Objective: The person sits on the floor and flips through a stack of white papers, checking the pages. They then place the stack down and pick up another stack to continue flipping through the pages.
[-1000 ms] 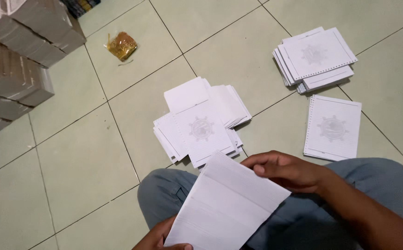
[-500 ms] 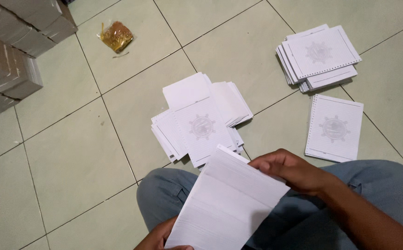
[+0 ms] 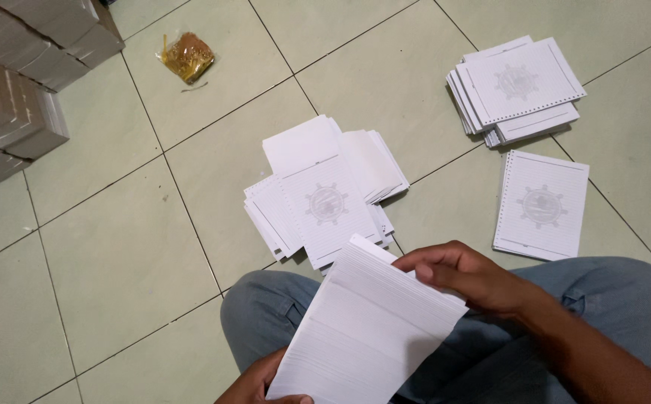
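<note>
A thick stack of white lined sheets (image 3: 367,329) rests over my lap, tilted toward the lower left. My left hand (image 3: 254,385) holds its near bottom corner, mostly cut off by the frame edge. My right hand (image 3: 468,277) pinches the top right edge of the stack, fingers curled over the upper sheets. Just beyond the stack, on the tiled floor, lies a loose pile of lined sheets with a faint round emblem (image 3: 325,198).
A second pile of punched sheets (image 3: 516,90) lies at the upper right, a single small stack (image 3: 541,206) below it. Wrapped brown paper bundles (image 3: 19,82) are stacked at the upper left. A small yellow plastic bag (image 3: 187,56) lies on the floor. My jeans-clad legs (image 3: 610,299) fill the bottom.
The view has shifted slightly, so the floor piles sit a little higher in frame. My right hand's fingers have moved a bit along the stack's top edge. Both hands keep hold of the sheets.
</note>
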